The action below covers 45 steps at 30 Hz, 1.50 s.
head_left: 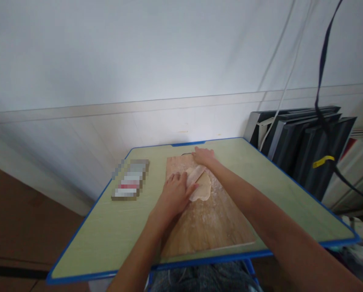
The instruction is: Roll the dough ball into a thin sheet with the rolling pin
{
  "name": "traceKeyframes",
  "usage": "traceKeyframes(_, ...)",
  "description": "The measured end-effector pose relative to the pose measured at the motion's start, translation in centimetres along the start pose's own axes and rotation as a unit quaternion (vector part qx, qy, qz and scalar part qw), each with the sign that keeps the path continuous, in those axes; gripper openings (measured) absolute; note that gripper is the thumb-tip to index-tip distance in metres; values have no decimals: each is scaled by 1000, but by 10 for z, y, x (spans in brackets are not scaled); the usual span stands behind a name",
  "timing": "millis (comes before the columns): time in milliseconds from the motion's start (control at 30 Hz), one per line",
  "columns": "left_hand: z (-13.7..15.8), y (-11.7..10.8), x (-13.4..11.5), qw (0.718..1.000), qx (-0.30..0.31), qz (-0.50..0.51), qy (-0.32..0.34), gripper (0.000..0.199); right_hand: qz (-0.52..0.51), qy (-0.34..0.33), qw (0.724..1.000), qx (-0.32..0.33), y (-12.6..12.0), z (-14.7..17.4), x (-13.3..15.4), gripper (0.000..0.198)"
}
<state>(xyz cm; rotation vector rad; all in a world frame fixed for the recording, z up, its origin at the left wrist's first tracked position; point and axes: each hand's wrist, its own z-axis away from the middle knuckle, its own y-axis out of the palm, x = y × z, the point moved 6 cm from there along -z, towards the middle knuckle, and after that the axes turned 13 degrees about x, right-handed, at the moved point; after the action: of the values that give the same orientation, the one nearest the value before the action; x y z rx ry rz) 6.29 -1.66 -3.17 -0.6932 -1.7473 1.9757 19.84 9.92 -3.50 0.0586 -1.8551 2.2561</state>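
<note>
A pale wooden rolling pin lies slantwise across a thin, flat sheet of dough with an uneven edge. My left hand is closed over the near left end of the pin, thumb resting by the dough. The far right end runs under my right hand, closed around it near the back edge of the board; its grip is partly hidden by my wrist. Beneath the dough is a wooden board dusted with flour.
The board sits on a light green table with a blue rim. A blurred-out flat object lies at the left. Dark folders or panels lean by the wall on the right, where a black strap and a white cable hang.
</note>
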Motion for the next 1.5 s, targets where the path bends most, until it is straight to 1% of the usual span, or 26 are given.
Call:
traceKeyframes(100,6,-2,-6,1000,-14,4,-15,41,-2,-4,1000,-1,0,2,-3,42)
traceKeyframes(200,8,-4,-10,999,-19,20,-34,44,-3,-8,1000,3,0,3,-7,42)
traceKeyframes(333,0,-4,-1,999,3,38,-10,44,-7,-2,1000,4,0,-4,-1,41)
traceKeyframes(433,-1,-3,4,999,8,43,-12,44,-10,3,1000,2,0,-8,3,40)
traceKeyframes(567,7,-3,-8,999,-10,18,-37,54,-11,1,1000,3,0,-2,-5,42)
traceKeyframes(667,9,-3,-14,999,-5,27,-40,52,-10,0,1000,4,0,2,-10,44)
traceKeyframes(767,1,0,-4,997,24,67,-20,55,-9,3,1000,3,-1,-2,-5,43)
traceKeyframes(867,-8,5,16,992,65,105,-35,66,-9,7,1000,-2,-2,-10,8,39)
traceKeyframes(933,-10,6,22,989,74,118,-40,68,-12,5,1000,-7,-3,-13,14,38)
traceKeyframes(1000,-7,5,18,992,55,107,-33,64,-16,1,1000,-14,-3,-12,12,39)
traceKeyframes(1100,3,-1,-3,998,3,56,-16,61,-27,4,999,-20,-3,-4,-1,43)
traceKeyframes(1167,9,-3,-15,999,-17,27,-27,61,-33,7,999,-22,-2,2,-12,45)
traceKeyframes(1233,11,-3,-20,999,-23,17,-43,60,-37,8,999,-23,-2,5,-17,45)
traceKeyframes(1333,4,-1,-12,999,3,36,-30,60,-42,9,999,-26,-4,2,-12,45)
traceKeyframes(1400,-3,1,1,997,36,65,-19,63,-45,13,998,-30,-6,-3,-4,43)
traceKeyframes(1500,-10,4,19,990,81,113,-33,66,-47,16,998,-34,-8,-9,7,39)
